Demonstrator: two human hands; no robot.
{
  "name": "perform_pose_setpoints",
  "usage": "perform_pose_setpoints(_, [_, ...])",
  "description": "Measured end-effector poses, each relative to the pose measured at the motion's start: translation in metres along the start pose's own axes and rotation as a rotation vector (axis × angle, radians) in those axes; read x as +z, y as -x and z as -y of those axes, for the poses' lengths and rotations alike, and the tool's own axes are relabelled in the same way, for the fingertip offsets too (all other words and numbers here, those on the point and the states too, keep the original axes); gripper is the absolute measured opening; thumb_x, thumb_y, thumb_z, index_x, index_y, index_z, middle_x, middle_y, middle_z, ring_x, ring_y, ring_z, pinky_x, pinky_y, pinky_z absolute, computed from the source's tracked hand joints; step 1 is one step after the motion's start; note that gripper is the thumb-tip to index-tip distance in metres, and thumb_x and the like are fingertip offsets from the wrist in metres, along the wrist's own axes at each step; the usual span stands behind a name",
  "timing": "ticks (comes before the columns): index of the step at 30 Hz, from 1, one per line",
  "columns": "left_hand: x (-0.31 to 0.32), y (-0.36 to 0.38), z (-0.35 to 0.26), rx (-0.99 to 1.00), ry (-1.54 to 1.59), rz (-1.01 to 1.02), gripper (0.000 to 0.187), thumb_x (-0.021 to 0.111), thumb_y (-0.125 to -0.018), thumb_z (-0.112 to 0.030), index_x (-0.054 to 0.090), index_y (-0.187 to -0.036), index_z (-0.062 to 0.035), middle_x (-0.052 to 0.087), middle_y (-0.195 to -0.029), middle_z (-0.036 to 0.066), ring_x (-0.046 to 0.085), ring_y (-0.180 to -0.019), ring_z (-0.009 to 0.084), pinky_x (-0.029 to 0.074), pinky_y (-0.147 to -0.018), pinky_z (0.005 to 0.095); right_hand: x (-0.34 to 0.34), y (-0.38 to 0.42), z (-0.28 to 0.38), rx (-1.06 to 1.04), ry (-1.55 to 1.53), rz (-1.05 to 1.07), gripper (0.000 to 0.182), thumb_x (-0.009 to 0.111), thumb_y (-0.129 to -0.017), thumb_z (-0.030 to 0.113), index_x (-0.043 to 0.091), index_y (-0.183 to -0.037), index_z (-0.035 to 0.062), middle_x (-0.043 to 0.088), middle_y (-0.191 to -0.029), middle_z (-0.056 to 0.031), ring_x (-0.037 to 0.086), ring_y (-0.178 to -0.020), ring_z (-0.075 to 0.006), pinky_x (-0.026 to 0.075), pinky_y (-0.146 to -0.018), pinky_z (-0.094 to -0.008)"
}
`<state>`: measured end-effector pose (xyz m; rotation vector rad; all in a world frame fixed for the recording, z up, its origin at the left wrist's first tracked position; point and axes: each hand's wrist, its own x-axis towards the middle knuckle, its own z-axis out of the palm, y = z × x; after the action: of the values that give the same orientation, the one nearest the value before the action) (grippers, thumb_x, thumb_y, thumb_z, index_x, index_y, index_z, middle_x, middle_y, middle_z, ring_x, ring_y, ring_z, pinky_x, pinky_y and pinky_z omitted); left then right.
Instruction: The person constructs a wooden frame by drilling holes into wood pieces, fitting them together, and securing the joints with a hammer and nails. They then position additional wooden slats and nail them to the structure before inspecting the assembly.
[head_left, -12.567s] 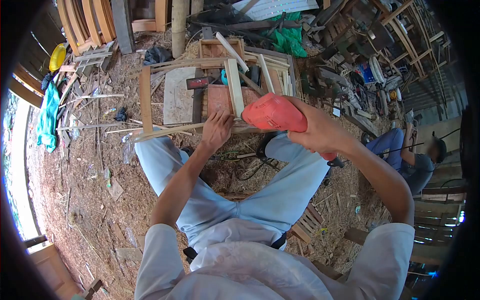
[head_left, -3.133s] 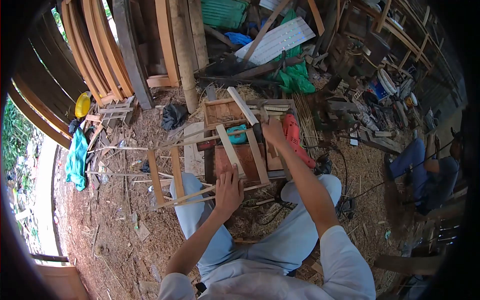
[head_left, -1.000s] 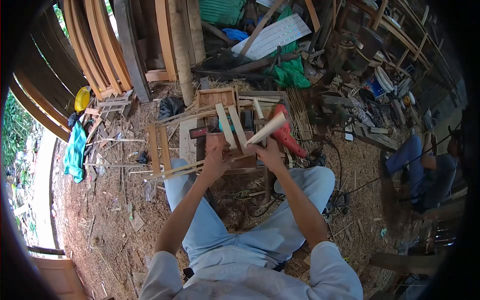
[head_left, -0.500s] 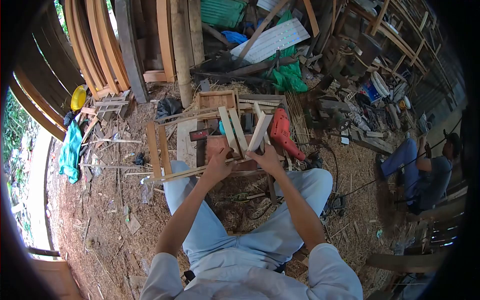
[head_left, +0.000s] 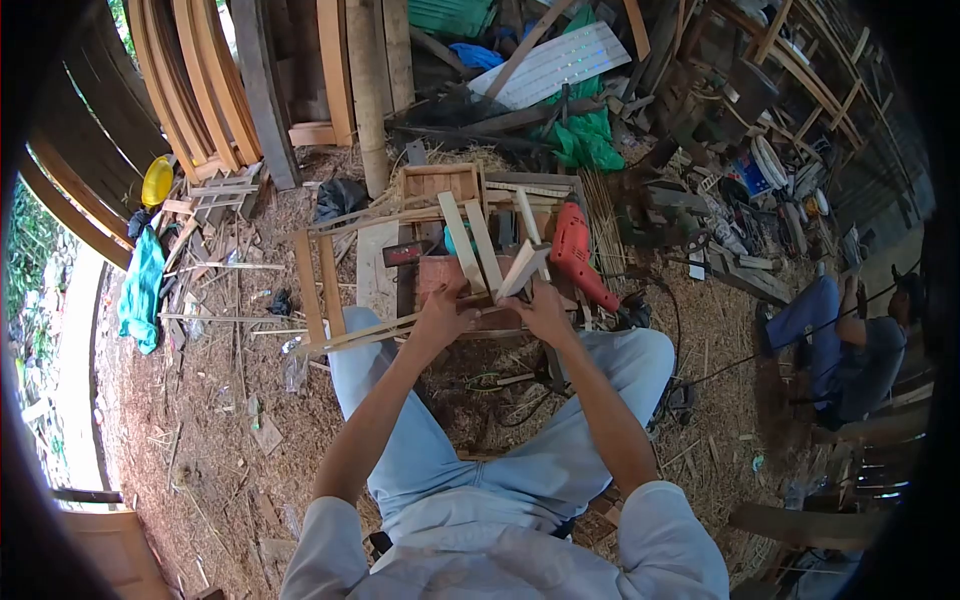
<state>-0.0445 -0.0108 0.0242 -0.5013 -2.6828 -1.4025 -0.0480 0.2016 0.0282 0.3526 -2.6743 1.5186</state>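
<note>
Between my knees, my left hand (head_left: 446,314) is closed at the near ends of two pale wooden strips (head_left: 462,240) that point away from me. My right hand (head_left: 541,308) grips a short pale wood block (head_left: 522,270), its upper end tilted to the right. The fingertips of both hands are close together over a low wooden work surface. A long thin strip (head_left: 380,328) runs from near my left hand out to the left. Just right of the block lies a red power drill (head_left: 579,258). A dark red tool (head_left: 403,254) rests left of the strips.
An open wooden box (head_left: 440,182) stands beyond my hands. Two upright slats (head_left: 320,285) are by my left knee. A dark cable (head_left: 678,320) curves past my right knee. Another person (head_left: 850,340) sits at the far right. Wood scraps and shavings cover the ground.
The block in my right hand has turned and tilted more to the right. My hands stay close together. The whole view has shifted slightly.
</note>
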Motion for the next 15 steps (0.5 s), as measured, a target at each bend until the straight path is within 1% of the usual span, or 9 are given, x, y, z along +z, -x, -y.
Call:
perform_pose_setpoints(2, [0.001, 0.001, 0.004, -0.018, -0.001, 0.009, 0.047, 0.076, -0.070, -0.008, 0.055, -0.110, -0.0003, 0.065, -0.095, 0.023, 0.059, -0.097, 0.0408, 0.049, -0.082, 0.0460, 0.000, 0.000, -0.007, -0.012, 0.023, 0.008, 0.060, 0.078, -0.077, 0.025, 0.048, -0.118, -0.0056, 0.065, -0.098, -0.0201, 0.064, -0.096, -0.0342, 0.049, -0.079, -0.0400])
perform_pose_setpoints(4, [0.005, -0.001, 0.011, -0.032, 0.002, 0.017, 0.047, 0.077, -0.069, -0.009, 0.055, -0.111, -0.0011, 0.065, -0.095, 0.023, 0.059, -0.097, 0.0408, 0.049, -0.082, 0.0459, -0.001, 0.000, -0.009, -0.007, -0.015, -0.002, 0.058, 0.078, -0.078, 0.024, 0.048, -0.117, -0.0054, 0.065, -0.098, -0.0202, 0.064, -0.095, -0.0344, 0.049, -0.079, -0.0405])
perform_pose_setpoints(6, [0.007, -0.001, 0.015, 0.022, -0.080, -0.012, 0.059, 0.079, -0.069, -0.010, 0.054, -0.122, -0.0032, 0.066, -0.093, 0.022, 0.064, -0.089, 0.0385, 0.052, -0.076, 0.0426, 0.000, 0.002, -0.009, 0.003, -0.055, -0.009, 0.056, 0.077, -0.078, 0.023, 0.048, -0.116, -0.0051, 0.065, -0.098, -0.0203, 0.064, -0.094, -0.0347, 0.049, -0.079, -0.0410])
perform_pose_setpoints(9, [0.007, -0.001, 0.016, 0.003, -0.069, -0.002, 0.062, 0.080, -0.068, -0.010, 0.053, -0.124, -0.0037, 0.066, -0.093, 0.021, 0.063, -0.090, 0.0382, 0.052, -0.077, 0.0422, 0.002, 0.001, -0.008, -0.005, -0.064, 0.004, 0.057, 0.077, -0.078, 0.023, 0.047, -0.118, -0.0053, 0.065, -0.099, -0.0212, 0.064, -0.095, -0.0365, 0.049, -0.079, -0.0414])
perform_pose_setpoints(10, [0.008, -0.001, 0.017, 0.001, -0.068, -0.003, 0.062, 0.080, -0.068, -0.010, 0.053, -0.124, -0.0037, 0.066, -0.093, 0.021, 0.063, -0.090, 0.0382, 0.052, -0.077, 0.0422, 0.003, 0.000, -0.008, -0.059, -0.048, -0.019, 0.057, 0.077, -0.078, 0.023, 0.047, -0.118, -0.0055, 0.065, -0.099, -0.0216, 0.064, -0.094, -0.0368, 0.049, -0.079, -0.0411])
perform_pose_setpoints(11, [0.009, -0.001, 0.018, 0.019, -0.101, -0.016, 0.062, 0.081, -0.067, -0.010, 0.054, -0.122, -0.0041, 0.066, -0.092, 0.021, 0.063, -0.090, 0.0381, 0.052, -0.078, 0.0424, 0.005, 0.000, -0.008, -0.112, -0.033, -0.042, 0.058, 0.077, -0.078, 0.024, 0.047, -0.118, -0.0057, 0.065, -0.099, -0.0219, 0.064, -0.094, -0.0372, 0.049, -0.079, -0.0409])
perform_pose_setpoints(13, [0.009, -0.002, 0.018, 0.038, -0.136, -0.033, 0.061, 0.081, -0.066, -0.010, 0.054, -0.121, -0.0045, 0.066, -0.091, 0.021, 0.063, -0.090, 0.0379, 0.052, -0.078, 0.0426, 0.005, -0.001, -0.010, -0.075, -0.036, -0.011, 0.057, 0.077, -0.079, 0.024, 0.047, -0.118, -0.0056, 0.065, -0.097, -0.0215, 0.064, -0.093, -0.0374, 0.049, -0.078, -0.0409])
perform_pose_setpoints(15, [0.006, -0.002, 0.014, 0.018, -0.093, -0.012, 0.046, 0.077, -0.070, -0.014, 0.056, -0.109, -0.0029, 0.065, -0.094, 0.023, 0.061, -0.095, 0.0396, 0.051, -0.082, 0.0456, 0.008, -0.001, -0.013, -0.039, -0.040, 0.024, 0.057, 0.077, -0.079, 0.025, 0.048, -0.117, -0.0055, 0.065, -0.096, -0.0211, 0.064, -0.092, -0.0375, 0.049, -0.077, -0.0409])
